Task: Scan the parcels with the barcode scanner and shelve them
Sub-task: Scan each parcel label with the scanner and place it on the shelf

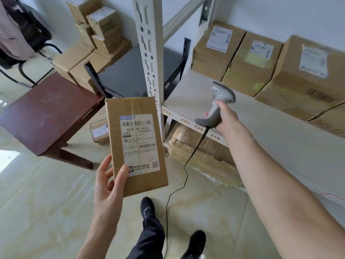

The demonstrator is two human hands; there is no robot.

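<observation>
Nearest, the person's black shoes [147, 207] stand on a pale glossy tiled floor [46, 212], a thin black cable [169, 202] trailing down between them. The left hand [108, 186] holds a flat brown parcel [137, 144] by its lower left corner, thumb pressed on the front, fingers curled behind it. The parcel is upright and slightly tilted, taped down the middle, with a white shipping label [139, 143] carrying barcodes facing up. Right of that grip and a little higher, the right hand [225, 116] is wrapped round the handle of a grey barcode scanner [217, 103], its head raised over the white shelf [196, 98]. Below the scanner, numbered tags line the shelf edge, and a plastic-wrapped box [196, 152] sits underneath. Beyond the scanner, three labelled cartons [257, 60] stand in a row against the wall. Left of the parcel is a dark red table [48, 111], with a small box [99, 131] on the floor beneath; farther back, stacked cartons [89, 45] and a black chair [28, 43].
</observation>
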